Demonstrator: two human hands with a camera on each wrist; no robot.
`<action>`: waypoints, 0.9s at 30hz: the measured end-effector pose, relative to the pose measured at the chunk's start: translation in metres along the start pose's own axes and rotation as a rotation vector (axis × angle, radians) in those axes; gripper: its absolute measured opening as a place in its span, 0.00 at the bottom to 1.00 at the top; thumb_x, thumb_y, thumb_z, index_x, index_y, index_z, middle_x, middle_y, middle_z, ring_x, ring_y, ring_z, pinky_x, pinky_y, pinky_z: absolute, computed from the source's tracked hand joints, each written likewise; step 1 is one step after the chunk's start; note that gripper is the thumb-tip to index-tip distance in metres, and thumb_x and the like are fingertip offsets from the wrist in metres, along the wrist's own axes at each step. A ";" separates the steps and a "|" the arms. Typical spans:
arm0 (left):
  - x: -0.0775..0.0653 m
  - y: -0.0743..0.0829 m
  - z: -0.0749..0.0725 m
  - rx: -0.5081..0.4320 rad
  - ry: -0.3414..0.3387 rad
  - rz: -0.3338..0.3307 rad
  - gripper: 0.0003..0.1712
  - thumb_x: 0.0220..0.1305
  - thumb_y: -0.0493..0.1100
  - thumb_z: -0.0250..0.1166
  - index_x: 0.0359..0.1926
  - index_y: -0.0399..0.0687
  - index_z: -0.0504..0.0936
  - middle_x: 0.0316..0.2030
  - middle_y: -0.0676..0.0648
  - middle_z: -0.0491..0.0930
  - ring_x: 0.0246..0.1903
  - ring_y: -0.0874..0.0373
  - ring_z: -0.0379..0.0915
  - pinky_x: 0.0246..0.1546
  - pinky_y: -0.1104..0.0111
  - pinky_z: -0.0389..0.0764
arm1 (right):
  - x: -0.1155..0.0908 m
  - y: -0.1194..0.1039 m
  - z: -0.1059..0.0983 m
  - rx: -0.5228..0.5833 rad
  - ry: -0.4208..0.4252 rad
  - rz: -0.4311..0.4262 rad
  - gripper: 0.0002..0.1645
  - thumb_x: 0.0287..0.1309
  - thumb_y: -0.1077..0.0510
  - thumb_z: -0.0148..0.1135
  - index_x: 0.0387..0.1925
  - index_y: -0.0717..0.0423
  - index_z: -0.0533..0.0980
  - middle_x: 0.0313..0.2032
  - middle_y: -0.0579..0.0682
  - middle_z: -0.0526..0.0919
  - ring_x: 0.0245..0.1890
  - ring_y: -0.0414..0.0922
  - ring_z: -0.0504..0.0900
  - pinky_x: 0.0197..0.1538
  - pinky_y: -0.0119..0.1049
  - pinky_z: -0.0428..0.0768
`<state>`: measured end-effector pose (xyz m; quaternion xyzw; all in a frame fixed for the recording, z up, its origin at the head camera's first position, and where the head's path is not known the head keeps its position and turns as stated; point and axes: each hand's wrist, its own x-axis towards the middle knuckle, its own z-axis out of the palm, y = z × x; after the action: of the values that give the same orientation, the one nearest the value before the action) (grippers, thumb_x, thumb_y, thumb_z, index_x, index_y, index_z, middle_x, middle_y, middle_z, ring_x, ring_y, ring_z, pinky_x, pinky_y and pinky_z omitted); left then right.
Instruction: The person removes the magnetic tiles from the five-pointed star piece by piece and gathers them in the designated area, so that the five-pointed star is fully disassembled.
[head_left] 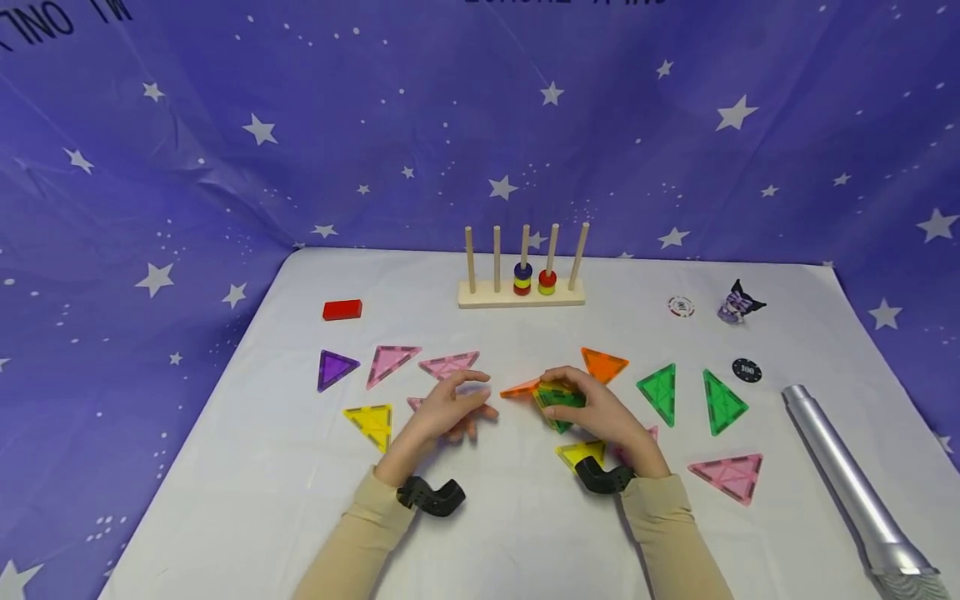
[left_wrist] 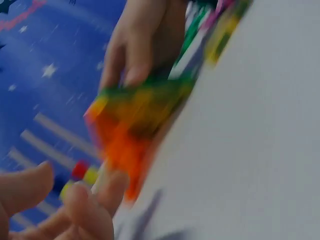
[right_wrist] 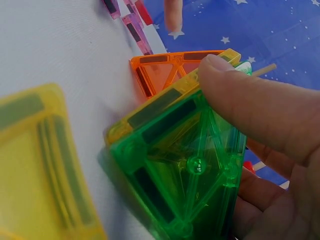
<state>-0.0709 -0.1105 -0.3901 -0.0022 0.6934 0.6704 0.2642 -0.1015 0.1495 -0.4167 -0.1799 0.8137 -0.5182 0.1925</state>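
My right hand point(head_left: 596, 408) grips a green triangular magnetic tile point(right_wrist: 192, 165) between thumb and fingers, with a yellow triangular tile point(right_wrist: 150, 112) lying against its back. An orange triangular tile point(left_wrist: 125, 150) sticks out from this group toward the left hand. My left hand point(head_left: 453, 408) holds nothing; its fingers are spread loosely and relaxed, just left of the orange tile's tip. Pink tiles point(head_left: 450, 365) lie behind and beneath the left hand. Another yellow tile point(head_left: 581, 454) lies below the right hand, near its wrist band.
Loose tiles surround the hands: a purple one point(head_left: 336, 369), a yellow one point(head_left: 373, 423), an orange one point(head_left: 603, 365), green ones point(head_left: 660, 394) and a pink one point(head_left: 731, 475). Behind stands a wooden peg rack point(head_left: 521, 296). A silver tube point(head_left: 847, 475) lies at right, near poker chips point(head_left: 747, 370) and a figurine point(head_left: 738, 304).
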 end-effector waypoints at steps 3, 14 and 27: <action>0.016 -0.005 0.019 -0.155 -0.017 -0.040 0.27 0.67 0.45 0.52 0.62 0.36 0.59 0.42 0.28 0.76 0.10 0.60 0.70 0.08 0.74 0.61 | 0.000 0.001 0.001 0.001 0.004 -0.017 0.26 0.50 0.50 0.66 0.52 0.48 0.71 0.54 0.49 0.71 0.52 0.50 0.68 0.57 0.53 0.60; 0.042 -0.015 0.053 -0.349 0.146 -0.069 0.27 0.60 0.54 0.60 0.52 0.41 0.70 0.37 0.37 0.79 0.09 0.63 0.70 0.06 0.78 0.58 | -0.004 -0.013 0.002 0.022 0.013 -0.011 0.25 0.52 0.60 0.64 0.53 0.58 0.69 0.53 0.56 0.72 0.53 0.54 0.68 0.57 0.54 0.60; 0.044 -0.018 0.051 -0.260 0.210 0.032 0.21 0.57 0.43 0.64 0.49 0.42 0.69 0.25 0.40 0.78 0.08 0.63 0.66 0.05 0.76 0.57 | -0.010 -0.037 -0.002 0.030 -0.018 -0.018 0.25 0.52 0.63 0.63 0.53 0.64 0.69 0.54 0.59 0.70 0.54 0.56 0.67 0.58 0.54 0.59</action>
<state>-0.0839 -0.0495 -0.4212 -0.0953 0.6247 0.7545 0.1771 -0.0906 0.1411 -0.3809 -0.1892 0.8023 -0.5304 0.1979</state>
